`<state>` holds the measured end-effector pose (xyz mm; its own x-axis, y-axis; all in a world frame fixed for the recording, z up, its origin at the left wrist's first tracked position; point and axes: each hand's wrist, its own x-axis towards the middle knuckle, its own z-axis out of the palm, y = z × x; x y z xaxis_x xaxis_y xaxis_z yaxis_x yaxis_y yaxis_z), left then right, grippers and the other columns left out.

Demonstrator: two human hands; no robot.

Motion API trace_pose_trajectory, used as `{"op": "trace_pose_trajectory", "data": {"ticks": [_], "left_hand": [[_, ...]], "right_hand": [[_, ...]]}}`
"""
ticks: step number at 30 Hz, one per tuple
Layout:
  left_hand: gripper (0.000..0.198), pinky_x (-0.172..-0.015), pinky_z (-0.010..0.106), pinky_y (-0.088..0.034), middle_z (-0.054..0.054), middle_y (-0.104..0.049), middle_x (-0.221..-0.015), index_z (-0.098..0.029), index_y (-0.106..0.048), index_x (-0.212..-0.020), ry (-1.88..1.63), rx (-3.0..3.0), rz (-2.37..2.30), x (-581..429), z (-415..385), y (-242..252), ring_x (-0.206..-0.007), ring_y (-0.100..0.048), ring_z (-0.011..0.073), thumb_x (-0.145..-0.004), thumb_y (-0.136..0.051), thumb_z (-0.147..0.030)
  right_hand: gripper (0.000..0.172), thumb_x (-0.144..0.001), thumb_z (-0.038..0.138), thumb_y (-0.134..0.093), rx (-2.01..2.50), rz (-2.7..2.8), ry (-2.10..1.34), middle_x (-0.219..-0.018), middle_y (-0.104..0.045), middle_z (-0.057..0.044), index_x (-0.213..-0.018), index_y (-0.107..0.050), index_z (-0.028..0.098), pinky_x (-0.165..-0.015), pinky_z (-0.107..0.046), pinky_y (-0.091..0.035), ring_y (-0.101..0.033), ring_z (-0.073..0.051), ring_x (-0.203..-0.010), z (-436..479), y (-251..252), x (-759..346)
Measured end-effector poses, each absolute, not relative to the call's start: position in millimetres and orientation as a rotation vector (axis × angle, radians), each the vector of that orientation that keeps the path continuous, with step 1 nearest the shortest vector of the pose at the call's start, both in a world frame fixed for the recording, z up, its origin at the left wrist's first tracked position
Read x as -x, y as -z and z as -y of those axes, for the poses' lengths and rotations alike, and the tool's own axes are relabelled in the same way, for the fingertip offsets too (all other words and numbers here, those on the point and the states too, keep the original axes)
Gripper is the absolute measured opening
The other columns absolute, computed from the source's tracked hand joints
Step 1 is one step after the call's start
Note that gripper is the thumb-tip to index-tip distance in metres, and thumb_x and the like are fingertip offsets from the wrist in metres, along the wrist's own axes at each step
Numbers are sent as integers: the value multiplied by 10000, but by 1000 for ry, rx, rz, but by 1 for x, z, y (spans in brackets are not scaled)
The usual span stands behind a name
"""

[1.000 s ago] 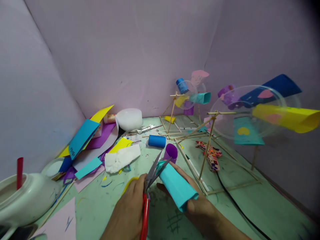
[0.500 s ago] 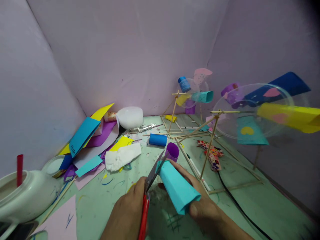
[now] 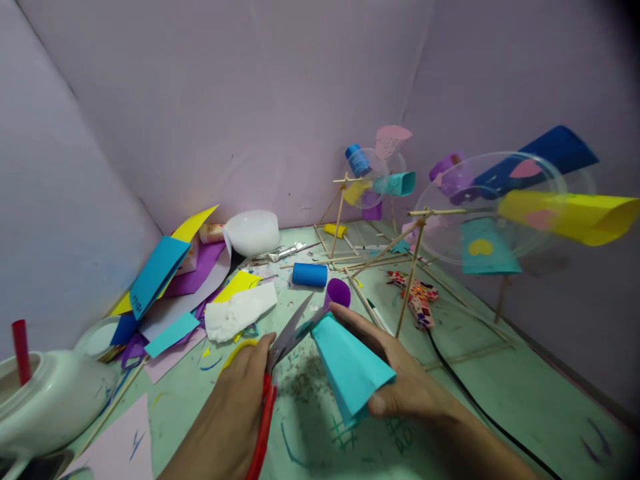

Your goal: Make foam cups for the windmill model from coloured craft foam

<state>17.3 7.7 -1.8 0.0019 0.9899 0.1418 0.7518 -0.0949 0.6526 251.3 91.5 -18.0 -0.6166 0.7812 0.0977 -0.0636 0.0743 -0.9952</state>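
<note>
My left hand [image 3: 233,393] grips a pair of red-handled scissors [image 3: 267,407], closed round the handles, with the blades parted. One blade lies close to the narrow far end of a light-blue folded paper tube [image 3: 350,367]; whether it is inside cannot be made out. My right hand [image 3: 407,380] holds that tube from its right side, thumb near the wide end and fingers along the far edge. Just beyond the tube stands a purple paper cylinder [image 3: 337,292]. Farther back lies a blue paper cylinder [image 3: 309,275] on its side.
To the right, a stick frame [image 3: 413,287] carries a clear disc with coloured paper tubes; a similar, smaller one [image 3: 339,223] stands behind. A glue gun [image 3: 420,300] trails a black cord. Left are coloured papers [image 3: 159,273], crumpled tissue [image 3: 240,312] and a white pot [image 3: 60,393].
The scissors have shifted left and their blades are spread wider. The light-blue tube has turned slightly, and its far end is farther from the scissors' pivot. The camera view has shifted a little.
</note>
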Motion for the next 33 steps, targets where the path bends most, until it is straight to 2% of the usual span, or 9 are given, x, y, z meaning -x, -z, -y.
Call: {"op": "trace_pose_trajectory", "data": {"ticks": [5,11,19,21,23,26,30,33], "left_hand": [[503,-961,394,-423,131,-618,-1167,-209,-448,-1326,-644,-1842,-1787,-27,-6,-10,-1108,-552,279,-829,-390,-267],[535,-951,414,-419,152,-579,-1249,-180,-433,-1335,-555,-1827,-1866,-33,-11,-14,-1161,-524,292,-804,-381,-216],[557,-789,366,-484,126,-648,-1145,-226,-492,-1277,-582,-1789,-1879,-34,-11,-9,-938,-644,287,-723,-442,-202],[503,-739,345,-485,101,-680,-1051,-240,-545,-1202,-633,-1799,-1834,-33,-11,-7,-841,-660,269,-710,-446,-205],[390,-660,314,-475,71,-695,-859,-233,-586,-1088,-722,-1767,-1820,-33,-11,-9,-721,-653,242,-722,-451,-230],[244,-504,254,-421,7,-620,-620,-221,-541,-984,-976,-1446,-1845,-38,-11,-15,-509,-574,170,-776,-488,-338],[375,-365,184,-297,-82,-479,-422,-216,-449,-1001,-1134,-961,-1579,-50,-10,-16,-341,-406,96,-757,-582,-468],[489,-369,179,-310,-88,-475,-404,-188,-440,-1021,-1129,-786,-1385,-55,-10,-7,-333,-405,82,-694,-671,-469]], "right_hand": [[1123,-435,582,-820,687,1674,-1658,-1422,-399,-135,-1394,-360,221,-1088,-506,-194,-366,-367,-1295,-87,13,-247],[1130,-395,541,-850,699,1681,-1673,-1435,-382,-140,-1374,-391,213,-1094,-512,-183,-350,-376,-1304,-84,11,-245],[1158,-397,639,-799,729,1677,-1659,-1434,-388,-140,-1386,-375,212,-1092,-516,-184,-339,-378,-1310,-85,17,-246],[1145,-413,642,-793,715,1689,-1653,-1426,-399,-139,-1388,-374,211,-1086,-513,-204,-357,-375,-1300,-86,13,-246],[1125,-429,648,-783,711,1717,-1646,-1429,-395,-133,-1386,-379,217,-1087,-517,-200,-371,-373,-1290,-86,9,-247],[1117,-428,611,-803,760,1818,-1624,-1444,-370,-123,-1388,-383,225,-1095,-529,-171,-343,-378,-1306,-85,5,-247],[1184,-412,489,-862,772,1974,-1610,-1503,-266,-96,-1428,-299,257,-1114,-508,-147,-226,-354,-1370,-77,9,-245],[1261,-381,427,-889,720,2022,-1625,-1511,-249,-92,-1447,-234,271,-1125,-498,-112,-202,-338,-1383,-70,15,-239]]}}
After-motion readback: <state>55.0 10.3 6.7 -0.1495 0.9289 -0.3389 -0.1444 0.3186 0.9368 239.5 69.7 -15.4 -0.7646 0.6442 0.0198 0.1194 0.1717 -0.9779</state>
